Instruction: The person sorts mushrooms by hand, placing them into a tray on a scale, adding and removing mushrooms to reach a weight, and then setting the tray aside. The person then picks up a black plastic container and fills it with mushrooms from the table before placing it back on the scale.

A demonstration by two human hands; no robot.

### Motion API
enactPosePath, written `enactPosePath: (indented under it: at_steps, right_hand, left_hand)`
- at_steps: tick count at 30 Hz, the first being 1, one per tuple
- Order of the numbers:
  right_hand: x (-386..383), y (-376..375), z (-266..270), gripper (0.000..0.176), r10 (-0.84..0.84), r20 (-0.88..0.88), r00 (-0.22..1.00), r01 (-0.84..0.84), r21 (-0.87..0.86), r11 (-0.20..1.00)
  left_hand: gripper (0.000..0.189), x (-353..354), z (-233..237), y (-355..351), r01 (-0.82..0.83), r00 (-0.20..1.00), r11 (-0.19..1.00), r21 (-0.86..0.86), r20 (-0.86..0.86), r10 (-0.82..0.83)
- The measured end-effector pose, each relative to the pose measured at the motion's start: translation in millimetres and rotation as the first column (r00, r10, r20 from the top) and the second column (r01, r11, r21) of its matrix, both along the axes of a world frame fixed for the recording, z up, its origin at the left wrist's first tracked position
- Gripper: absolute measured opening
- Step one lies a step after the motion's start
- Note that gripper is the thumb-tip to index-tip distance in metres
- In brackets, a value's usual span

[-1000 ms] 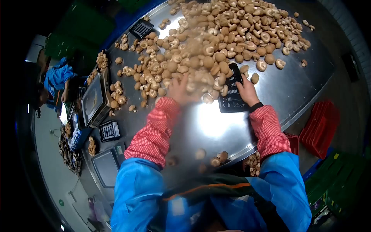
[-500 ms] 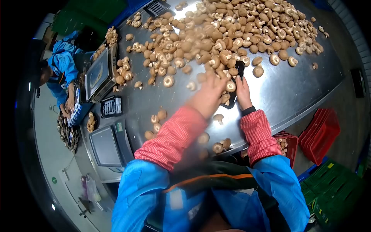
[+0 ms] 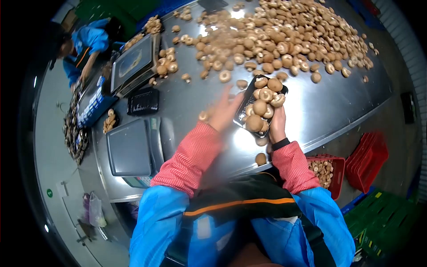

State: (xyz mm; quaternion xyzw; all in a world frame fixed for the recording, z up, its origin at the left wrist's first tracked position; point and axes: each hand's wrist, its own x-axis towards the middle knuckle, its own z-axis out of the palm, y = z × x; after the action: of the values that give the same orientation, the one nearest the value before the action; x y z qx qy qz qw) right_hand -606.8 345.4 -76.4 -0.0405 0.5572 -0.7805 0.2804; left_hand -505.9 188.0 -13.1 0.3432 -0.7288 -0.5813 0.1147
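Note:
My right hand (image 3: 278,124) grips the right side of a black plastic tray (image 3: 241,115), which sits tilted above the steel table. Brown-capped mushrooms (image 3: 259,107) are heaped inside it, some stems up. Just left of the tray is my left hand (image 3: 223,110), blurred, with its fingers apart and nothing seen in them. A few loose mushrooms (image 3: 203,116) lie beside that hand, partly smeared. Under the tray's near end, more single mushrooms (image 3: 260,159) rest close to the table edge.
A large mushroom pile (image 3: 307,35) covers the far side of the steel table (image 3: 347,98). Two scales (image 3: 129,149) and another black tray (image 3: 143,100) stand left. Red crates (image 3: 367,160) are below right. A co-worker (image 3: 89,42) works at far left.
The tray has turned to face me and shows a heap of mushrooms. My left hand has moved off the mushrooms to the tray's left. The whole view has shifted somewhat.

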Motion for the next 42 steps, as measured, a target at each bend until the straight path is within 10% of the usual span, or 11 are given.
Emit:
enactPosePath:
  at_steps: [2, 9, 11, 14, 19, 22, 26, 28, 30, 37, 42]
  right_hand:
    - [34.9, -22.4, 25.8, 0.055, 0.053, 0.000, 0.999, -0.053, -0.021, 0.998]
    - [151.0, -108.1, 35.1, 0.053, 0.241, -0.232, 0.942, -0.262, -0.065, 0.963]
    - [187.4, -132.3, 23.9, 0.054, 0.355, -0.354, 0.865, -0.308, 0.184, 0.934]
    - [221.5, -156.5, 70.4, 0.050, 0.713, 0.198, 0.672, -0.738, 0.110, 0.665]
    - [274.5, -200.1, 88.0, 0.037, 0.888, 0.119, 0.444, -0.885, 0.212, 0.414]
    - [276.0, -203.7, 62.6, 0.032, 0.796, -0.493, 0.352, -0.683, 0.446, 0.578]
    - [218.7, -194.6, 47.5, 0.026, 0.768, -0.543, 0.339, -0.282, 0.720, 0.634]
    - [176.0, -184.8, 6.2, 0.033, 0.714, -0.695, 0.084, 0.047, 0.719, 0.694]
    - [150.6, -183.4, 16.8, 0.035, 0.922, -0.382, -0.066, 0.195, 0.901, 0.387]
    - [124.7, -193.5, 8.2, 0.026, 0.877, -0.480, 0.029, 0.111, 0.873, 0.475]
    - [169.4, -228.9, 60.4, 0.029, 0.795, -0.455, 0.402, -0.461, 0.650, 0.605]
  left_hand:
    - [0.067, 17.9, 30.0, -2.8, 0.020, 1.000, 0.994, 0.111, -0.006, -0.019]
    - [0.057, 129.3, 39.1, -81.4, -0.012, 0.999, 0.961, -0.277, 0.033, 0.021]
    - [0.049, 172.3, 33.8, -121.9, -0.008, 1.000, 0.942, -0.334, 0.025, 0.017]
    - [0.044, 236.1, 49.9, -170.5, 0.009, 1.000, 0.949, -0.316, 0.008, -0.007]
    - [0.043, 325.8, 61.9, -238.1, 0.131, 0.982, 0.941, -0.313, 0.171, -0.081]
    - [0.043, 357.1, 60.7, -264.1, 0.226, 0.960, 0.872, -0.434, 0.253, -0.123]
    - [0.045, 369.1, 74.6, -271.7, 0.311, 0.910, 0.870, -0.383, 0.383, -0.157]
    - [0.047, 382.8, 63.8, -283.0, 0.367, 0.909, 0.787, -0.495, 0.372, -0.190]
    - [0.048, 392.4, 57.1, -285.5, 0.166, 0.985, 0.886, -0.434, 0.109, -0.131]
    - [0.051, 468.7, 53.4, -280.8, -0.432, 0.894, 0.892, -0.133, -0.192, 0.404]
    - [0.046, 507.6, 35.5, -237.9, -0.559, 0.820, 0.824, -0.088, -0.200, 0.536]
